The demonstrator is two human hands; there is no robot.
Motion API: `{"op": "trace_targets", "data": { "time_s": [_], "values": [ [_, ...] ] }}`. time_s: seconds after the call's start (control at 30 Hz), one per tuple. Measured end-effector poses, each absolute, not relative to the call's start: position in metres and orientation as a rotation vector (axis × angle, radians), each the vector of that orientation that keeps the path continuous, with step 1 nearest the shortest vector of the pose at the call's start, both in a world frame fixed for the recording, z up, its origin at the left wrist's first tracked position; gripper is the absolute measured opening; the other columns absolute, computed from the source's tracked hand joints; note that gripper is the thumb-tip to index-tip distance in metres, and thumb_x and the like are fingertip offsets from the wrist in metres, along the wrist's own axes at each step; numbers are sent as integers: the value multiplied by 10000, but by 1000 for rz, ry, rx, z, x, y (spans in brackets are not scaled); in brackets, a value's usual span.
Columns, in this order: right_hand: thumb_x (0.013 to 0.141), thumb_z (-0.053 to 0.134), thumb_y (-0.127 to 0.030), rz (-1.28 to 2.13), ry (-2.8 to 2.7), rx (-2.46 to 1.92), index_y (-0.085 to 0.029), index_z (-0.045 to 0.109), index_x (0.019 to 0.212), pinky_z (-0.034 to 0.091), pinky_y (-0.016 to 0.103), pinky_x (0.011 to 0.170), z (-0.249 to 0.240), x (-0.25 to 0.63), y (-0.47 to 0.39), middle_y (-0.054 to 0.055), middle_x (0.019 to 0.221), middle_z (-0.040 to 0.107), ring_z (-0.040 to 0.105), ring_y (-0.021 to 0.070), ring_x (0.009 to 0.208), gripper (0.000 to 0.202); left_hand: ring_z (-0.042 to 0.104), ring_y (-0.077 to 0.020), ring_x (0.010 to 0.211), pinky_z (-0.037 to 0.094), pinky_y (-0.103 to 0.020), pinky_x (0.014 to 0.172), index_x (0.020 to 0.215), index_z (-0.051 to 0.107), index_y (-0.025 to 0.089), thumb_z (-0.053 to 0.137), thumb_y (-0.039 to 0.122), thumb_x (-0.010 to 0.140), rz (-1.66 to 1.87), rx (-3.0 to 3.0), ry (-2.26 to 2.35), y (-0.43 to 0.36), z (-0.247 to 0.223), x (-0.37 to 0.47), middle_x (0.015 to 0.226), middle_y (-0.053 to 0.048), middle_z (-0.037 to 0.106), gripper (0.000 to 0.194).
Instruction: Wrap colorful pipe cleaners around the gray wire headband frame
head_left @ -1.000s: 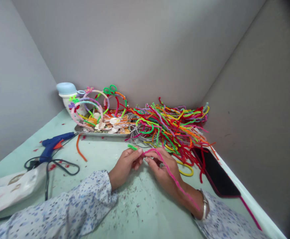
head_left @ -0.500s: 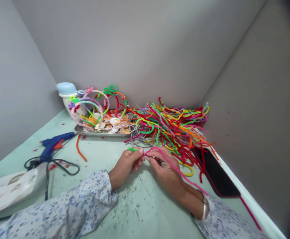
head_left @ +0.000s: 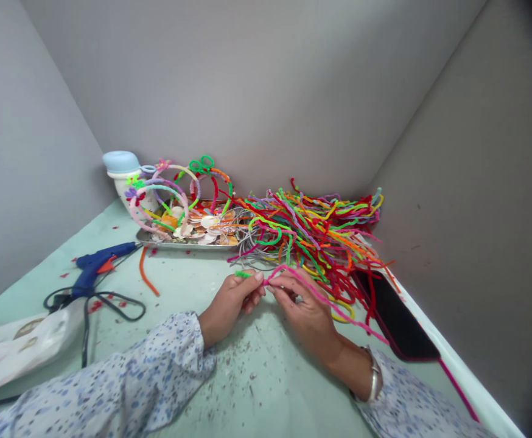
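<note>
Low over the table, my left hand (head_left: 235, 301) is closed, with the tip of a green pipe cleaner (head_left: 242, 274) sticking out above its thumb. My right hand (head_left: 306, 307), thumb and fingers pinched together, grips a pink pipe cleaner (head_left: 314, 291) close to my left fingertips. The pink strand arches over the right hand, its loose end trailing down toward the wrist. Between the two hands the pink is bunched or coiled at one small spot. Whatever lies inside the left fingers is hidden.
Behind the hands lies a tangled pile of coloured pipe cleaners (head_left: 311, 225). Left of it, a metal tray (head_left: 193, 246) holds round pieces, with fuzzy headbands (head_left: 159, 188) and a capped bottle (head_left: 126, 176) nearby. A blue glue gun (head_left: 87, 274), corded, is at left; a black phone (head_left: 400, 316) at right.
The pink pipe cleaner's loose end has swung slightly outward to the right, away from the right wrist. Both hands stay in nearly the same place.
</note>
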State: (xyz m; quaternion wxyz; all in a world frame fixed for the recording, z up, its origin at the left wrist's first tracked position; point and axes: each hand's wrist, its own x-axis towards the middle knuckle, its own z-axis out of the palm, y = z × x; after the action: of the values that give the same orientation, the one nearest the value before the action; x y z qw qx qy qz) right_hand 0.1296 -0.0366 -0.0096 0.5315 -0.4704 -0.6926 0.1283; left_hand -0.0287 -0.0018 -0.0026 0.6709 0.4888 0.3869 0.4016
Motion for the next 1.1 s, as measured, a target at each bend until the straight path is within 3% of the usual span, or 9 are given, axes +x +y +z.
{"op": "trace_targets", "data": {
  "time_s": [0.67, 1.1],
  "values": [
    [850, 608, -155, 309, -1676, -1075, -269, 727, 936, 529, 349, 769, 0, 131, -34, 32, 863, 688, 635, 192, 843, 186, 391, -60, 423, 259, -183, 397, 644, 590, 145, 587, 453, 829, 911, 1117, 858, -1, -4, -28, 518, 33, 499, 359],
    [862, 599, -136, 343, -1684, -1112, -240, 710, 959, 515, 285, 707, -5, 131, -35, 37, 907, 648, 618, 162, 815, 180, 398, -64, 441, 266, -188, 406, 659, 594, 144, 599, 443, 828, 908, 1121, 851, -1, -4, -29, 538, 33, 503, 343]
  ]
}}
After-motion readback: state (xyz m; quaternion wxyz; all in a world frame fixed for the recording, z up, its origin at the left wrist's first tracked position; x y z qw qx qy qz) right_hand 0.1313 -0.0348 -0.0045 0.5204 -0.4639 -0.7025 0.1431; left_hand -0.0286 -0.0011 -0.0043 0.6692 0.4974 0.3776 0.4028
